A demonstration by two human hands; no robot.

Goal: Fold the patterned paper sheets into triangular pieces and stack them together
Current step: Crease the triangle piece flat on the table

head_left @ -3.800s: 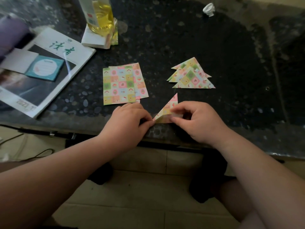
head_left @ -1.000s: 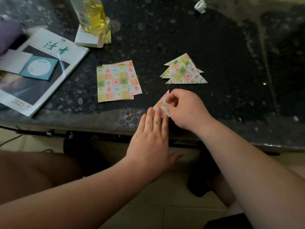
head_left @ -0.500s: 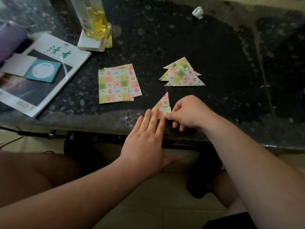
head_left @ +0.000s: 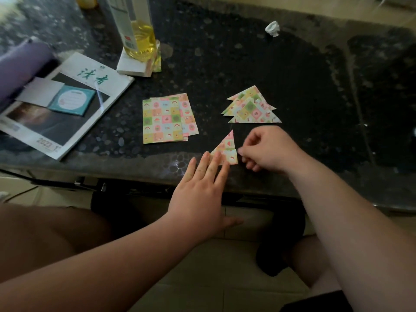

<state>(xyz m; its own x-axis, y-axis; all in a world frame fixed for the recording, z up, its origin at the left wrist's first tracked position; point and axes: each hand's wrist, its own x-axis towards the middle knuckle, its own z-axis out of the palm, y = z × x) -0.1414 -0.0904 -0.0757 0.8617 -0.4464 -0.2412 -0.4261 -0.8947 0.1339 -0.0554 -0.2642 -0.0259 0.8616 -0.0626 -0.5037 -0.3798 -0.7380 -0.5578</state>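
A half-folded patterned paper piece (head_left: 227,147) lies near the table's front edge, triangular at the top with a square flap at its lower right. My left hand (head_left: 200,190) presses straight fingers flat on its lower left part. My right hand (head_left: 267,149) sits just right of the piece with fingers curled; its fingertips are at the flap's right edge and seem to hold nothing. A stack of flat unfolded patterned sheets (head_left: 167,118) lies to the left. A pile of folded triangles (head_left: 253,108) lies behind my right hand.
A magazine (head_left: 65,104) with a teal card lies at the left, a purple case (head_left: 20,66) beside it. A bottle of yellow liquid (head_left: 137,30) stands on a white pad at the back. A crumpled white scrap (head_left: 272,28) lies at the far back.
My right hand has drawn slightly right, off the piece's lower corner, uncovering the square flap. My left hand stays pressed on the piece.
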